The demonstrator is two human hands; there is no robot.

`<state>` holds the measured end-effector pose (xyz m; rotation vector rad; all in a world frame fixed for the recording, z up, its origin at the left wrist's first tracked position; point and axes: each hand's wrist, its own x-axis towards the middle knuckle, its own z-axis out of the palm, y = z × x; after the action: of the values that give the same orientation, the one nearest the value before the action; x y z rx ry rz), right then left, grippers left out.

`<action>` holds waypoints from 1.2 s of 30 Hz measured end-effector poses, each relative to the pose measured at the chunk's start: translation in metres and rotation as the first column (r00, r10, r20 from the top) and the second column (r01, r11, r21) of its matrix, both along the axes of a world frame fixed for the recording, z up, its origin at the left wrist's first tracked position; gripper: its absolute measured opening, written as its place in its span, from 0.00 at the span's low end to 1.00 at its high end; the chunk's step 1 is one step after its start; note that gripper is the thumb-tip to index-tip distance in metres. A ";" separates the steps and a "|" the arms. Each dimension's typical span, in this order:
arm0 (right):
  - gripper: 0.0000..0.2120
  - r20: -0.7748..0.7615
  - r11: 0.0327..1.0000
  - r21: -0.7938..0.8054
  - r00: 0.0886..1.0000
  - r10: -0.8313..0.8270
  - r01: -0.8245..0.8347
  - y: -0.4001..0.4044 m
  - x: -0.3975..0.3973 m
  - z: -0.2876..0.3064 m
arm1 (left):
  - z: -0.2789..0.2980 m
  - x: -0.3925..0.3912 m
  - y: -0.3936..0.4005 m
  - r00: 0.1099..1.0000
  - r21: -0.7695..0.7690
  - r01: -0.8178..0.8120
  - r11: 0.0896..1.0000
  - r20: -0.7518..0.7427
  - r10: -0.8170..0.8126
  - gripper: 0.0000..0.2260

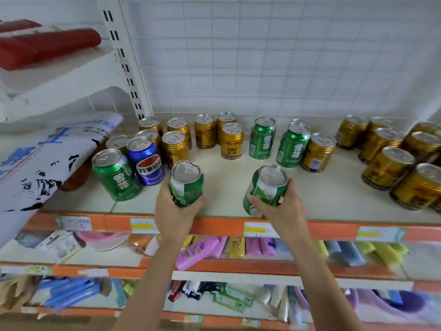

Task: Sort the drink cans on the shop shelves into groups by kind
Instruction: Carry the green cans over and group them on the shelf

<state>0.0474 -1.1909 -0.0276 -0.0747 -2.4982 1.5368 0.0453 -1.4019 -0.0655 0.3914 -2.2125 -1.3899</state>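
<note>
The green aluminium drink can (186, 185) stood nearly upright, gripped by the left hand (175, 209); a second green can (267, 187) sat gripped in the right hand (281, 206). 2 upright green cans (276, 142) waited beyond the right fingers (255, 200), nearer that hand, on the shelf (226, 185).

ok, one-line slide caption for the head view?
Left hand and right hand each grip a green can above a shelf of gold, green and blue cans.

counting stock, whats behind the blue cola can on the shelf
Behind the blue cola can stand gold ribbed energy-drink cans; one more gold can sits left of them. The blue can covers their lower bodies, so anything lower there stays unseen.
</note>
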 end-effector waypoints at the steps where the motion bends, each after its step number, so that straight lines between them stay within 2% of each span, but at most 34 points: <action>1: 0.29 -0.024 0.998 -0.049 0.998 -0.052 0.051 0.008 0.007 0.000 | 0.003 0.005 0.009 0.998 0.059 0.061 0.996 -0.034 -0.059 0.31; 4: 0.32 -0.109 0.979 -0.114 0.977 -0.181 0.169 0.044 0.029 -0.002 | 0.015 0.024 0.046 0.975 0.107 0.198 0.974 -0.122 -0.185 0.28; 6: 0.30 -0.139 0.971 -0.094 0.963 -0.231 0.219 0.076 0.045 0.000 | 0.023 0.034 0.078 0.952 0.095 0.273 0.957 -0.172 -0.254 0.27; 8: 0.28 -0.150 0.969 -0.068 0.957 -0.246 0.239 0.114 0.065 0.003 | 0.029 0.042 0.116 0.926 0.096 0.342 0.935 -0.204 -0.318 0.28; 12: 0.28 -0.097 0.955 -0.046 0.950 -0.298 0.294 0.200 0.118 -0.003 | 0.023 0.062 0.210 0.878 0.092 0.452 0.887 -0.225 -0.423 0.30; 17: 0.29 -0.071 0.864 -0.075 0.861 -0.503 0.498 0.321 0.191 -0.017 | 0.017 0.096 0.352 0.725 0.068 0.682 0.728 -0.192 -0.661 0.29; 22: 0.26 -0.077 0.718 -0.061 0.714 -0.696 0.694 0.420 0.262 -0.023 | 0.011 0.138 0.472 0.522 0.082 0.852 0.516 -0.174 -0.835 0.29; 25: 0.26 -0.074 0.613 -0.075 0.609 -0.790 0.786 0.460 0.295 -0.026 | 0.010 0.150 0.526 0.439 0.084 0.898 0.431 -0.166 -0.883 0.30; 29: 0.24 -0.069 0.510 -0.107 0.505 -0.860 0.853 0.507 0.312 -0.029 | 0.007 0.146 0.591 0.388 0.085 0.921 0.379 -0.160 -0.908 0.27; 32: 0.26 -0.074 0.494 -0.107 0.489 -0.869 0.863 0.545 0.311 -0.034 | 0.002 0.137 0.643 0.345 0.088 0.938 0.334 -0.170 -0.923 0.27; 36: 0.25 -0.070 0.511 -0.023 0.508 -0.858 0.859 0.605 0.291 -0.032 | -0.002 0.113 0.723 0.304 0.126 0.951 0.283 -0.204 -0.931 0.27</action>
<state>0.3389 -0.5860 -0.0599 -1.0764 -1.8479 1.0115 0.1586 -0.6791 -0.0674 -1.1863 -2.2055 -2.1570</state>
